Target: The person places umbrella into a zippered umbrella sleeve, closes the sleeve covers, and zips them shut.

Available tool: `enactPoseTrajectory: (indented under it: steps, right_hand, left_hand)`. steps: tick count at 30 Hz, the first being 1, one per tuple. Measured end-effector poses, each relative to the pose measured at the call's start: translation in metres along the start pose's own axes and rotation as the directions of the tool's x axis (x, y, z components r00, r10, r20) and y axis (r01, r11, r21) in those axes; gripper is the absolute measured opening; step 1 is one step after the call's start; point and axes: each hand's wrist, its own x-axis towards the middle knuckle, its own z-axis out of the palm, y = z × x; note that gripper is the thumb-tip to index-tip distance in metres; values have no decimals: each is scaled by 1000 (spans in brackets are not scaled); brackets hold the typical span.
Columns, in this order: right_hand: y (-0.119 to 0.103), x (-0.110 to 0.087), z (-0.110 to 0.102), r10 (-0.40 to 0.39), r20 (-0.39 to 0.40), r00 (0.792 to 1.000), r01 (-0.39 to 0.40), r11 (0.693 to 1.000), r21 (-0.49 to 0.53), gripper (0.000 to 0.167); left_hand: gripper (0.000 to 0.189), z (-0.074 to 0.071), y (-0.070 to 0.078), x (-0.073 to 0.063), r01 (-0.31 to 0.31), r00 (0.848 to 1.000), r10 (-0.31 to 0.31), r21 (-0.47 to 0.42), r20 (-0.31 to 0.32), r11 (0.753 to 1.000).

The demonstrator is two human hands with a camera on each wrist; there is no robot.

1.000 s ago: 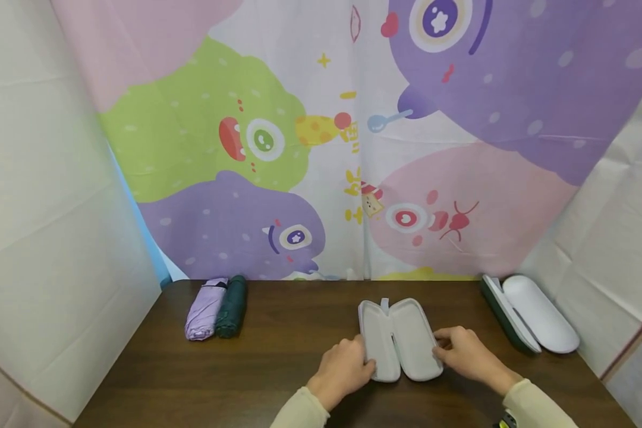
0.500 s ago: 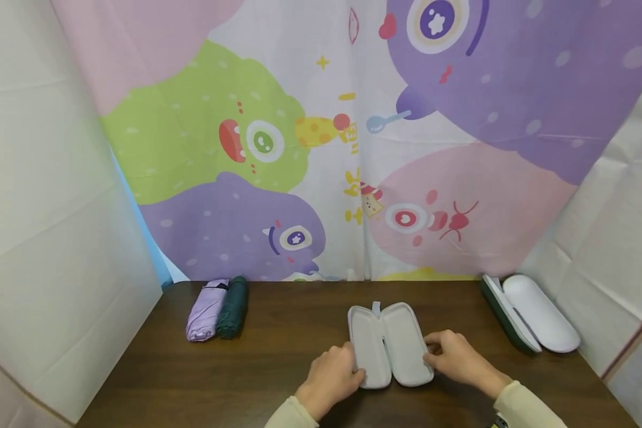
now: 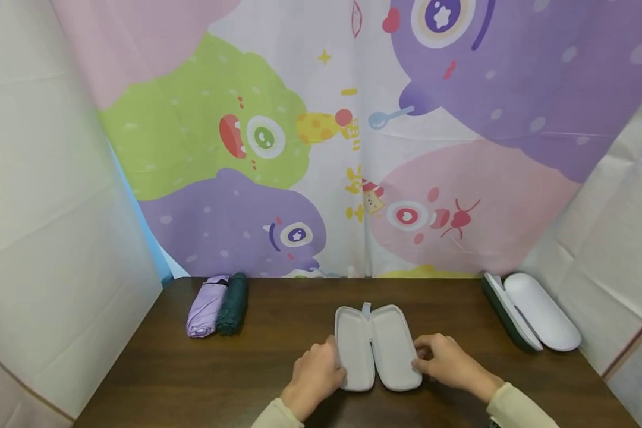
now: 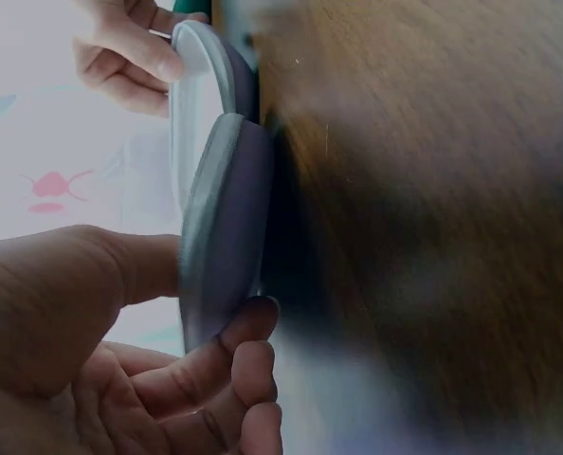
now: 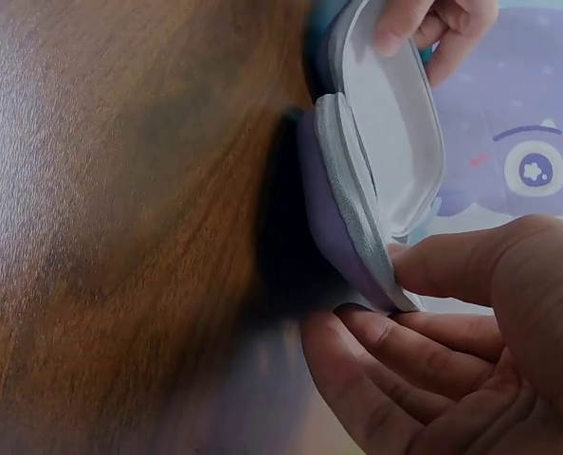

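Observation:
A zip-up glasses case lies spread wide at the front middle, its pale grey lining facing up and a small tab at its far end. Lilac outer shell shows in the left wrist view, close over the table. My left hand pinches the left half's outer edge, thumb on the rim and fingers beneath. On the opposite edge, my right hand pinches the right half; the right wrist view has its thumb on the rim and fingers under the shell. Nothing sits inside either half.
Two folded umbrellas, one lilac and one dark green, lie side by side at the back left of the brown table. Another opened case, green outside and white inside, rests at the back right. A cartoon-printed curtain hangs behind.
Both hands have shifted the opened glasses case left and slightly nearer to me, keeping their grip on its edges. The umbrellas and the green case stay where they were.

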Motion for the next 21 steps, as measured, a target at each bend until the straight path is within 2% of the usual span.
enactPoseTrajectory:
  steps: [6,12,21]
  right_hand:
    - [-1,2,3,-52,-8,999,51,994,-95,27]
    - [-5,0,4,-73,-1,997,73,992,-105,27]
    - [-10,-1,9,-88,52,995,93,991,-101,30]
  left_hand:
    - [48,-5,-6,1,4,1000,-3,-65,16,998]
    - [61,-13,-12,8,-16,999,19,-108,28,994]
    - [46,-15,-22,14,-3,1000,2,-73,-6,997]
